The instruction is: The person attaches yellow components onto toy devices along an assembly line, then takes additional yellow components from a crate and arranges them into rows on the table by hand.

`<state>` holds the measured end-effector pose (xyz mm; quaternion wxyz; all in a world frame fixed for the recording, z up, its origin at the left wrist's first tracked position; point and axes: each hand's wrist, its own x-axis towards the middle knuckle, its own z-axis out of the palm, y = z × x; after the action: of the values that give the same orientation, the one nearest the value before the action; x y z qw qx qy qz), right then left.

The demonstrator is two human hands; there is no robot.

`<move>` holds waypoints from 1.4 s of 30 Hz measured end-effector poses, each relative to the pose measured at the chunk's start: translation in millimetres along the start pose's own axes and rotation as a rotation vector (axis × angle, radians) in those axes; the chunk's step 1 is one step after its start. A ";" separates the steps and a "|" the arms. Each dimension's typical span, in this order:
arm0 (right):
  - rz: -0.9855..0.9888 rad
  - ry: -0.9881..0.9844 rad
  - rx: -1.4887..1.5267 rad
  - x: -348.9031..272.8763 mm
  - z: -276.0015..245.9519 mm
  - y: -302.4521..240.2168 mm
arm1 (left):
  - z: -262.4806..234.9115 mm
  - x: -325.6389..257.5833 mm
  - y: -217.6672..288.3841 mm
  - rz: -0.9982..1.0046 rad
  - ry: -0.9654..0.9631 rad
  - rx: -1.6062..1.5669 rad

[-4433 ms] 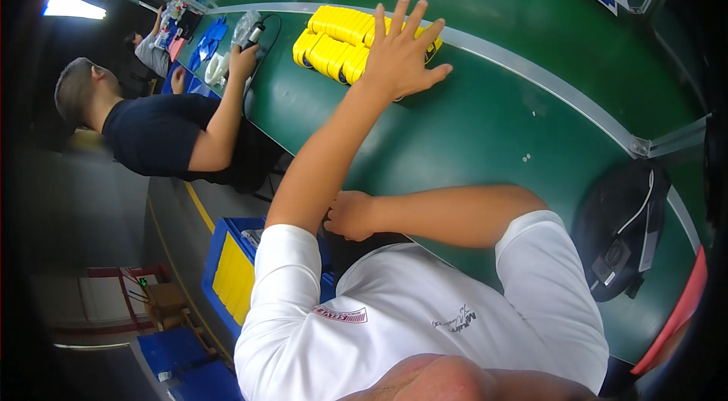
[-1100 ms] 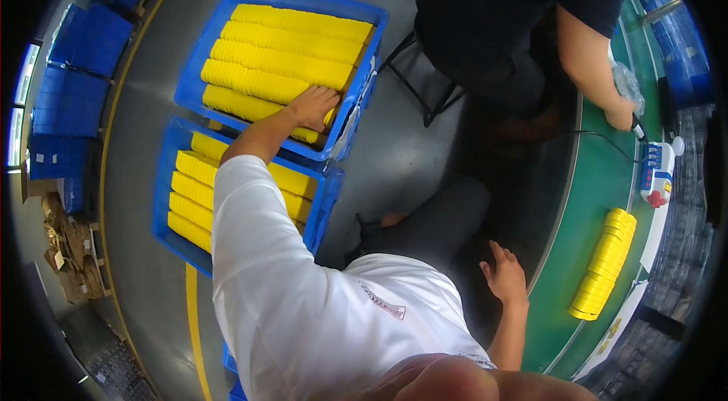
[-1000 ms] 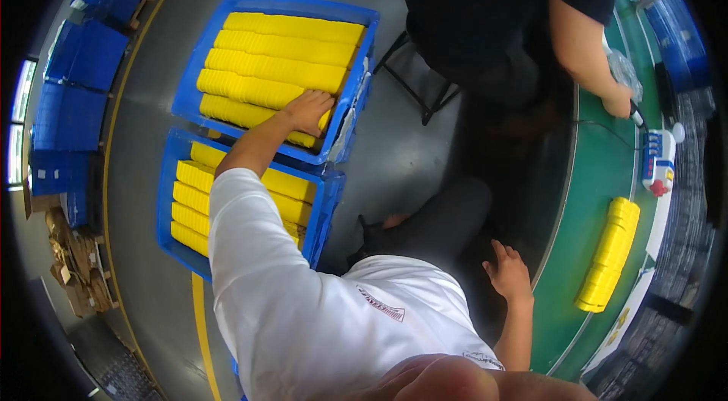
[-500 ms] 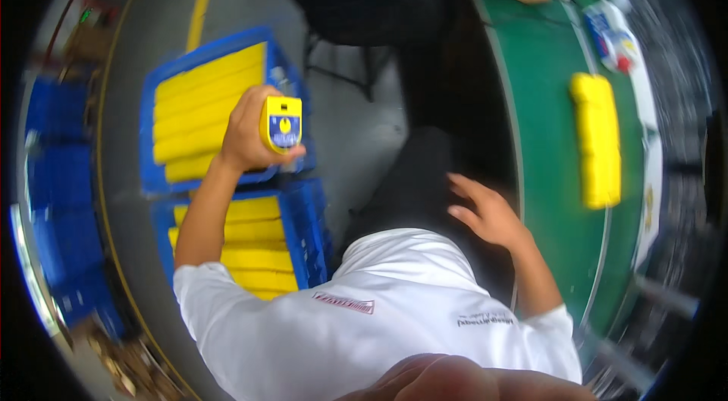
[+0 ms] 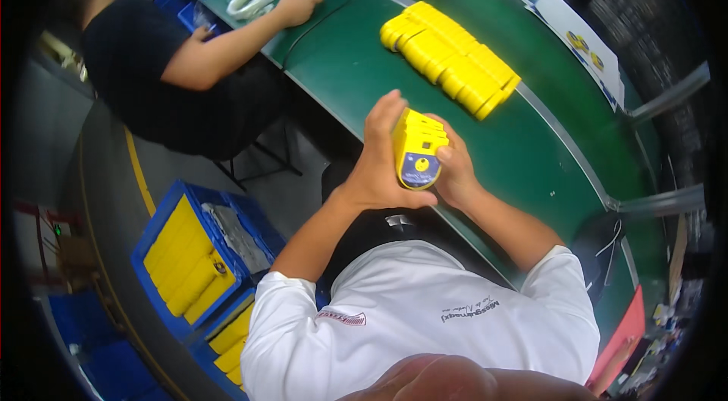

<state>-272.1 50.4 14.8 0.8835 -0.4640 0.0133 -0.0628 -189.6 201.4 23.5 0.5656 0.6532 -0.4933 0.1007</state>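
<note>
My left fingers (image 5: 385, 111) and right fingers (image 5: 449, 158) clasp a short bundle of yellow cases (image 5: 417, 147) from opposite sides, held by the green surface (image 5: 531, 166)'s near edge. I judge them light, stiff, rather slick; I'd press both sides evenly, lest loose pieces slip.

Rows of pieces (image 5: 447, 59) on table (image 5: 531, 158)

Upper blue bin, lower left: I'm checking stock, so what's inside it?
The blue bin holds rows of yellow pieces; a small dark patch shows among them, too small to identify. Whatever lies beneath the visible pieces is covered.
</note>
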 end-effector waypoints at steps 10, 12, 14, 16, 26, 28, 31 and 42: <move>-0.122 0.182 -0.695 46.0 -39.6 35.7 | 32.5 16.2 -52.5 -0.479 0.205 -0.222; -0.229 0.144 -0.663 36.1 -33.5 39.6 | 10.8 34.8 -78.3 -0.519 0.222 -0.056; -0.327 0.061 -0.875 27.7 -26.5 39.4 | -16.3 57.4 -110.4 -0.403 0.136 0.238; -0.431 -0.024 -1.025 20.4 -17.2 35.0 | -31.0 73.2 -134.0 -0.344 0.042 0.393; -0.472 -0.128 -0.996 14.1 -9.8 30.2 | -16.6 91.5 -161.4 -0.386 -0.144 0.477; -0.473 -0.122 -1.015 14.5 -10.2 30.4 | -7.6 93.7 -164.1 -0.341 -0.089 0.528; -0.476 -0.136 -1.061 13.3 -10.8 28.6 | -0.6 97.4 -164.4 -0.367 -0.062 0.532; -0.454 -0.088 -1.161 8.8 -18.9 34.2 | -60.5 43.3 -95.0 -0.272 0.202 0.611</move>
<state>-261.5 53.1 -23.7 0.4516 -0.8619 -0.0901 -0.2125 -70.5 217.1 13.1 0.3980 0.8388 -0.2904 0.2316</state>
